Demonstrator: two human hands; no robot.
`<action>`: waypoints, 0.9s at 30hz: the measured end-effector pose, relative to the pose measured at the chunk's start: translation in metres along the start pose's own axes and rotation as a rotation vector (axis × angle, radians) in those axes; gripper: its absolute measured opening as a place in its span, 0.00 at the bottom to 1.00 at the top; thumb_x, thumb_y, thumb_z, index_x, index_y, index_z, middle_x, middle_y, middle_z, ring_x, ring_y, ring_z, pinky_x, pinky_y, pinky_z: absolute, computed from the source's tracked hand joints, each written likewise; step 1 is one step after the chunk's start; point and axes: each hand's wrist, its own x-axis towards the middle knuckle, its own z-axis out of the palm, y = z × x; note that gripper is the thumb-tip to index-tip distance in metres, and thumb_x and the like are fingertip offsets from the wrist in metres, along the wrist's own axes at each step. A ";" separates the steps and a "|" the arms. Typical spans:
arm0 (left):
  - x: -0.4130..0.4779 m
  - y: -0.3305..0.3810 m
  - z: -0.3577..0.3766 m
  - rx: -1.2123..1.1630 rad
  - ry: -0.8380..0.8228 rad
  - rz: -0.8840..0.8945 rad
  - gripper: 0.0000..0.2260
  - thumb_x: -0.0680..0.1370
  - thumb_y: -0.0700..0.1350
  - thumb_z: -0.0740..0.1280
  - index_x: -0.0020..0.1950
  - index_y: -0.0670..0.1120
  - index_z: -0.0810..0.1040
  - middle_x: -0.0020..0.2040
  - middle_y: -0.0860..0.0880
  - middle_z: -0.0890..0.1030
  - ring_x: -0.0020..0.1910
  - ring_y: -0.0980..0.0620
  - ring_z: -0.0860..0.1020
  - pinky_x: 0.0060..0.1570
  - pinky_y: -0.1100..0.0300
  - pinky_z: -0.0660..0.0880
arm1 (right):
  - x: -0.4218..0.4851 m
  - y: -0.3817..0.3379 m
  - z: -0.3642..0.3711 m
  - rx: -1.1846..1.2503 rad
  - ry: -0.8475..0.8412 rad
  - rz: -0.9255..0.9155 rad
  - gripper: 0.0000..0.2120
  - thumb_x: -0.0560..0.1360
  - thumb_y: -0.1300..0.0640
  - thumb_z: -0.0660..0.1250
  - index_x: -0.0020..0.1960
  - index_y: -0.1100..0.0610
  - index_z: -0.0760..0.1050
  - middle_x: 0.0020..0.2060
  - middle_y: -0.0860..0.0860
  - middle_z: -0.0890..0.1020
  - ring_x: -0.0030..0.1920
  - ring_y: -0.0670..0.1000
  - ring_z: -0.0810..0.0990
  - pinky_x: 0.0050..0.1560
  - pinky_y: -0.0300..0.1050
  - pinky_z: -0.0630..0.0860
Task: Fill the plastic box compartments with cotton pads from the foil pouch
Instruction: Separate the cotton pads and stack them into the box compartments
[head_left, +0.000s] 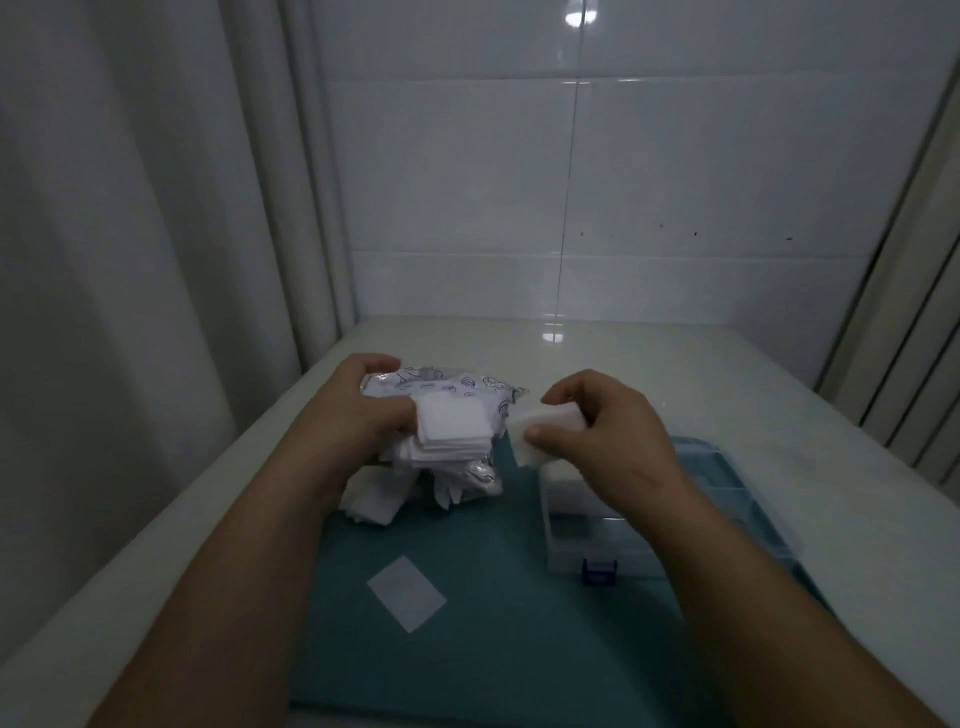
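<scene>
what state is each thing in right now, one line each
foil pouch: open, pads sticking out, off the mat
left hand: grips the foil pouch
right hand: pinches a stack of pads, held in the air
plastic box: lid open, on the mat
single pad: lying flat on the mat
loose pads: heaped under the foil pouch

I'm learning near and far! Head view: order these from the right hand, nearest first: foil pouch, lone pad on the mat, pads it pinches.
1. Pinched pads, in the right hand.
2. Foil pouch, just left, in the left hand.
3. Lone pad, lower left on the mat.
</scene>
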 end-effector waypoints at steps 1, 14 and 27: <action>0.001 0.002 0.003 0.027 -0.011 0.011 0.28 0.61 0.41 0.68 0.61 0.54 0.74 0.54 0.44 0.78 0.44 0.46 0.79 0.35 0.54 0.79 | 0.000 0.001 -0.002 0.069 0.026 0.020 0.10 0.69 0.57 0.75 0.45 0.49 0.75 0.42 0.44 0.80 0.42 0.43 0.78 0.38 0.35 0.73; -0.003 0.001 0.039 0.110 -0.118 0.154 0.31 0.63 0.47 0.73 0.62 0.63 0.69 0.46 0.42 0.84 0.41 0.43 0.84 0.44 0.44 0.82 | 0.003 0.007 -0.008 0.356 -0.095 0.142 0.08 0.75 0.59 0.68 0.54 0.54 0.79 0.46 0.53 0.82 0.42 0.51 0.81 0.43 0.40 0.79; -0.008 -0.016 0.051 -0.035 -0.230 0.190 0.26 0.77 0.34 0.66 0.67 0.60 0.69 0.48 0.48 0.86 0.46 0.48 0.85 0.48 0.49 0.82 | 0.001 0.009 -0.012 0.145 -0.309 0.181 0.21 0.70 0.63 0.73 0.59 0.49 0.73 0.48 0.48 0.81 0.46 0.50 0.81 0.43 0.41 0.80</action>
